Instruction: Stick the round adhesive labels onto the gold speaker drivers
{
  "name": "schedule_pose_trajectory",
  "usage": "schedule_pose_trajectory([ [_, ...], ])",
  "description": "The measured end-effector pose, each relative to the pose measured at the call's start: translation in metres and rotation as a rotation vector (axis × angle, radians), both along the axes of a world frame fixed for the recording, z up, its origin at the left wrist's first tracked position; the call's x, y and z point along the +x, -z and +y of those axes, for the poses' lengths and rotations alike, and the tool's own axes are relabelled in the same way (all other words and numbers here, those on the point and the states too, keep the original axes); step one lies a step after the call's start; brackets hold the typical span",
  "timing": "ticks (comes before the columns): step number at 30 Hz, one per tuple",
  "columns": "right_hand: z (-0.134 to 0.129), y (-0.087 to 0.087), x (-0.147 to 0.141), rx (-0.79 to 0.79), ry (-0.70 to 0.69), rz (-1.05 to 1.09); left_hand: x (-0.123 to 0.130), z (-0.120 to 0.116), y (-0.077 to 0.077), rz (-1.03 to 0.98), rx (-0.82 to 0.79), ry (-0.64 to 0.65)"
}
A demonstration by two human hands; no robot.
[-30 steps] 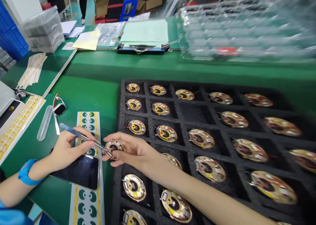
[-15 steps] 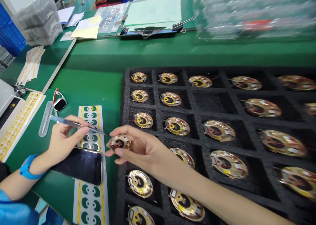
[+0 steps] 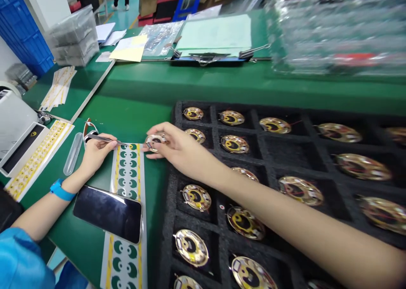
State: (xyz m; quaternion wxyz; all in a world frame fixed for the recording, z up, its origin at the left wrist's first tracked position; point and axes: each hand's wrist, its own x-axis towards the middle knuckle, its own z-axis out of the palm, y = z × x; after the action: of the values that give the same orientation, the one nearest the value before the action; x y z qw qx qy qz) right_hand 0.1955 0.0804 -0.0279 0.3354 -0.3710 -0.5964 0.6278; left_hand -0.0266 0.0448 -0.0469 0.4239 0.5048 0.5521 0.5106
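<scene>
My left hand pinches slim metal tweezers, whose tip is at the top of a sticker sheet with dark and yellow shapes. A blue band sits on that wrist. Just right of the sheet's top end, my right hand holds a round gold-rimmed part between thumb and fingers. My right forearm crosses over a black foam tray, where similar round parts lie in separate compartments. A dark-screened phone rests across the sticker sheet below my left hand.
Beside my left hand lie a clear plastic case and a wristwatch, partly hidden. Another yellow sticker strip is further left. A clipboard with papers and clear plastic trays stand at the back.
Both hands have moved away from me, toward the sheet's top end. The tweezers' tip has left the round part for the sheet. The camera view has shifted too.
</scene>
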Motion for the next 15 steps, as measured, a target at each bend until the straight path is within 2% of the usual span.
schedule_pose_trajectory([
  [5, 0.021, 0.014, -0.027, 0.074, 0.0, -0.096, -0.002, 0.002, 0.002, -0.002, 0.003, 0.017],
  [9, 0.017, 0.017, -0.024, 0.148, 0.012, -0.173, -0.003, 0.004, 0.004, -0.001, -0.009, 0.03],
  [15, 0.009, 0.011, -0.015, 0.291, 0.037, -0.323, -0.002, 0.006, 0.004, -0.002, -0.034, 0.043],
])
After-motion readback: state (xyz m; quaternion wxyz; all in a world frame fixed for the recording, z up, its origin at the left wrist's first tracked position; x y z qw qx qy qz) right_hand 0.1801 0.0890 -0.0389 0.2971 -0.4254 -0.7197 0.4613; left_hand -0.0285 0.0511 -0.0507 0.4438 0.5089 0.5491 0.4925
